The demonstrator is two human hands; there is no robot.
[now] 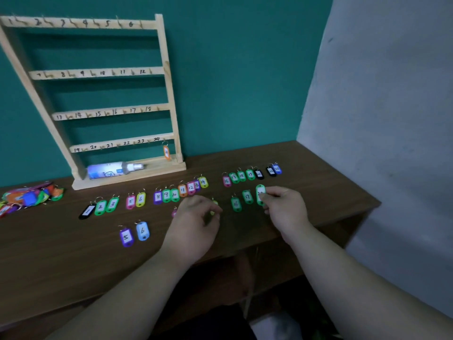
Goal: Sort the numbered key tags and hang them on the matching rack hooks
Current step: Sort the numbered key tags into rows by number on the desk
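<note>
A wooden rack [169,99] with four numbered hook rails leans on the teal wall; an orange tag [167,152] hangs on hook 24. Coloured numbered key tags lie in a row on the brown table [61,253], from a black tag 1 [87,211] up to a blue tag [277,168]. In front lie a purple tag 5 [126,237] and a blue tag 6 [142,231]. My right hand [284,207] pinches a green tag [260,193] beside green tags 16 [236,204] and 17 [247,196]. My left hand [196,224] curls over a yellow tag [212,212], partly hidden.
A pile of unsorted tags [29,196] lies at the table's left edge. A white spray bottle [114,169] rests on the rack's base. A grey wall [392,119] stands at the right, and the table's front edge runs below my forearms.
</note>
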